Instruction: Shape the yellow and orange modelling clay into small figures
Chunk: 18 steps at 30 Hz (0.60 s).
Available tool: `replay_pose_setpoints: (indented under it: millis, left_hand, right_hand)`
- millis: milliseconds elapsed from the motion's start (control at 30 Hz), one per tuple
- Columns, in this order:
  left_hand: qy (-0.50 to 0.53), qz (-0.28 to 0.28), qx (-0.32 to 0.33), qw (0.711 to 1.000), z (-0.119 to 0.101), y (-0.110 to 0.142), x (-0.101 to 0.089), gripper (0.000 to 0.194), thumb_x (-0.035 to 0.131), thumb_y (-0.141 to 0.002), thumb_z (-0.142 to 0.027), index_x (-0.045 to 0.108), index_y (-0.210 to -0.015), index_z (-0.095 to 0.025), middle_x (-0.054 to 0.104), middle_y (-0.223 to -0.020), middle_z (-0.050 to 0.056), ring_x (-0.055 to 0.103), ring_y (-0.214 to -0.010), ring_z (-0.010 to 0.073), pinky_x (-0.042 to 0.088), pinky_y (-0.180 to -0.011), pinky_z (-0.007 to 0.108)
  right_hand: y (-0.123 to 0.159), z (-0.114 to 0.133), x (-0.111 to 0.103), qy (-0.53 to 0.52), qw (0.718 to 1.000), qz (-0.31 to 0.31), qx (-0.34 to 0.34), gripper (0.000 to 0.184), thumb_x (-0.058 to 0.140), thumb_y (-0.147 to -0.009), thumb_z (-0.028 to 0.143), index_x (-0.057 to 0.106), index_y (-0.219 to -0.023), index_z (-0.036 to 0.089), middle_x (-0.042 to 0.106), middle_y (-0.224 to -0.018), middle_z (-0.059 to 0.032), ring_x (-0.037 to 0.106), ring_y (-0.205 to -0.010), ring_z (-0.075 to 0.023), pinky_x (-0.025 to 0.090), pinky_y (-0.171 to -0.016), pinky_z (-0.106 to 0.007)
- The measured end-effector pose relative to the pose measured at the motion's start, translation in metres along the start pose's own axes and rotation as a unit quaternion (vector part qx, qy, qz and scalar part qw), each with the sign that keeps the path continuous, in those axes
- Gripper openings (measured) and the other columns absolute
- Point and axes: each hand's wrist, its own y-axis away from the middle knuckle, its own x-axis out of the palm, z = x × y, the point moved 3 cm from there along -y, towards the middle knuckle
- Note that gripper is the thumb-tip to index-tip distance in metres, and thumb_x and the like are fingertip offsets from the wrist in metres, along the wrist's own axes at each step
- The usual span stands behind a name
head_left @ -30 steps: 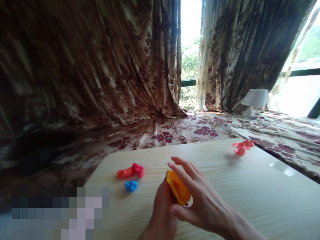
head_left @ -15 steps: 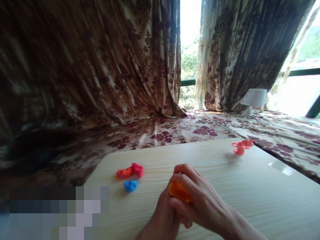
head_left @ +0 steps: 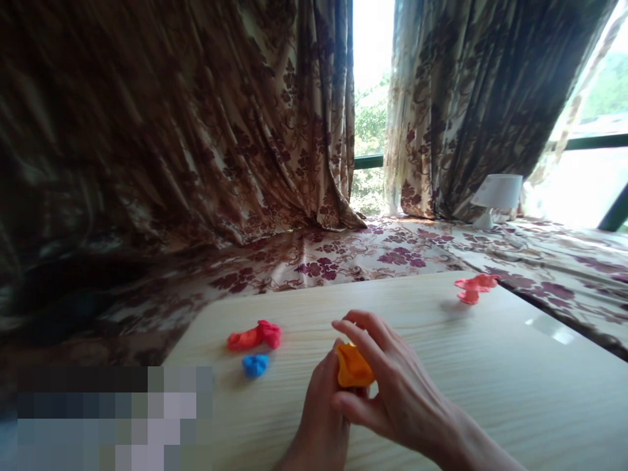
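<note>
A yellow-orange piece (head_left: pixel 354 366), soft and clay-like with a hollowed, folded surface, is held in my left hand (head_left: pixel 326 399). The lower part of that piece and most of my left fingers are hidden. Above and right of it is my right hand (head_left: pixel 387 376), its fingers raised and thumb apart, arched over the piece; whether a fingertip touches it I cannot tell. To the left on the table lie a long coral-and-pink clay-like lump (head_left: pixel 252 336) and a small blue lump (head_left: pixel 255 366).
The pale wood-grain table (head_left: pixel 417 418) has a thin-rimmed coral shape (head_left: pixel 473 288) near its far right corner. Beyond stands a white lamp (head_left: pixel 497 193) on the floral cloth (head_left: pixel 392 256). Patterned curtains (head_left: pixel 275 131) hang behind.
My right fingers have lifted and spread from their closed grip around the orange piece, which now shows more. My left hand stays around it. The lumps on the table have not moved.
</note>
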Motion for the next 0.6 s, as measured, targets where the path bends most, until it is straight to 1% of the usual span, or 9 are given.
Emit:
replay_pose_setpoints:
  millis: [33, 67, 133, 233, 300, 367, 433, 533, 600]
  left_hand:
    - [0.013, 0.008, 0.012, 1.0, -0.004, 0.001, 0.003, 0.018, 0.065, -0.068, -0.034, 0.058, -0.072, -0.017, 0.053, -0.065, -0.002, 0.05, -0.062, 0.0117, 0.04, -0.061, 0.024]
    - [0.021, 0.02, 0.021, 0.999, -0.007, 0.002, 0.007, 0.017, 0.065, -0.07, -0.032, 0.058, -0.074, -0.018, 0.054, -0.067, -0.002, 0.05, -0.064, 0.0113, 0.041, -0.063, 0.024]
    - [0.039, 0.029, 0.021, 0.999, -0.01, 0.003, 0.011, 0.016, 0.064, -0.071, -0.031, 0.059, -0.077, -0.017, 0.056, -0.073, -0.002, 0.052, -0.068, 0.0111, 0.042, -0.066, 0.023]
    - [0.066, 0.009, -0.018, 0.998, -0.007, 0.003, 0.01, 0.02, 0.063, -0.071, -0.034, 0.06, -0.082, -0.016, 0.06, -0.079, 0.001, 0.056, -0.073, 0.0123, 0.044, -0.066, 0.023]
    - [0.068, 0.005, -0.051, 0.996, -0.004, 0.002, 0.009, 0.019, 0.063, -0.072, -0.032, 0.061, -0.081, -0.016, 0.061, -0.077, 0.001, 0.057, -0.072, 0.0129, 0.044, -0.064, 0.023]
    - [0.062, 0.014, -0.057, 0.996, -0.002, 0.002, 0.009, 0.017, 0.064, -0.072, -0.029, 0.062, -0.082, -0.015, 0.061, -0.075, 0.002, 0.058, -0.074, 0.0139, 0.045, -0.063, 0.023]
    - [0.069, 0.018, -0.03, 0.997, -0.003, 0.002, 0.01, 0.022, 0.065, -0.071, -0.03, 0.062, -0.086, -0.015, 0.062, -0.078, 0.003, 0.058, -0.077, 0.0154, 0.045, -0.065, 0.024]
    - [0.081, 0.0, 0.019, 0.997, -0.007, 0.004, 0.013, 0.03, 0.067, -0.07, -0.034, 0.061, -0.093, -0.016, 0.062, -0.082, 0.003, 0.058, -0.079, 0.0163, 0.046, -0.071, 0.027]
    - [0.074, -0.014, 0.02, 0.997, -0.008, 0.005, 0.014, 0.029, 0.067, -0.069, -0.034, 0.062, -0.091, -0.016, 0.061, -0.078, 0.002, 0.058, -0.077, 0.0162, 0.045, -0.072, 0.028]
  right_hand:
    - [0.0, -0.001, 0.0, 0.009, 1.0, -0.003, 0.012, 0.063, 0.063, -0.073, 0.044, 0.041, -0.126, 0.017, 0.045, -0.119, -0.0152, 0.049, -0.101, -0.0283, 0.048, -0.081, -0.043]
    - [0.001, -0.002, 0.001, 0.013, 1.0, -0.001, 0.022, 0.063, 0.063, -0.074, 0.044, 0.041, -0.126, 0.018, 0.045, -0.119, -0.0151, 0.048, -0.102, -0.0284, 0.048, -0.081, -0.043]
    - [0.0, -0.002, 0.001, 0.005, 1.0, 0.01, 0.027, 0.05, 0.06, -0.077, 0.039, 0.045, -0.121, 0.019, 0.049, -0.114, -0.0131, 0.049, -0.099, -0.0264, 0.049, -0.079, -0.041]
    - [-0.002, -0.001, -0.001, -0.028, 0.999, 0.022, 0.009, 0.033, 0.056, -0.082, 0.03, 0.051, -0.113, 0.02, 0.052, -0.107, -0.0103, 0.05, -0.094, -0.0228, 0.049, -0.077, -0.037]
    - [-0.003, 0.001, -0.001, -0.052, 0.998, 0.033, -0.011, 0.025, 0.053, -0.084, 0.025, 0.054, -0.108, 0.02, 0.053, -0.103, -0.0086, 0.05, -0.091, -0.0207, 0.049, -0.078, -0.035]
    - [-0.003, 0.002, -0.001, -0.066, 0.997, 0.037, -0.022, 0.02, 0.05, -0.086, 0.022, 0.056, -0.105, 0.02, 0.054, -0.099, -0.0076, 0.05, -0.09, -0.0195, 0.049, -0.078, -0.034]
    - [-0.003, 0.002, -0.001, -0.062, 0.998, 0.026, -0.017, 0.024, 0.053, -0.084, 0.026, 0.055, -0.107, 0.018, 0.053, -0.102, -0.0091, 0.049, -0.092, -0.0208, 0.049, -0.078, -0.035]
    - [-0.002, 0.003, 0.0, -0.046, 0.999, 0.01, 0.001, 0.044, 0.061, -0.078, 0.035, 0.051, -0.116, 0.015, 0.048, -0.109, -0.0129, 0.047, -0.097, -0.0246, 0.049, -0.08, -0.039]
    - [-0.002, 0.005, 0.002, -0.049, 0.999, 0.015, 0.003, 0.039, 0.06, -0.079, 0.032, 0.052, -0.114, 0.016, 0.048, -0.11, -0.0124, 0.046, -0.098, -0.0243, 0.049, -0.081, -0.038]
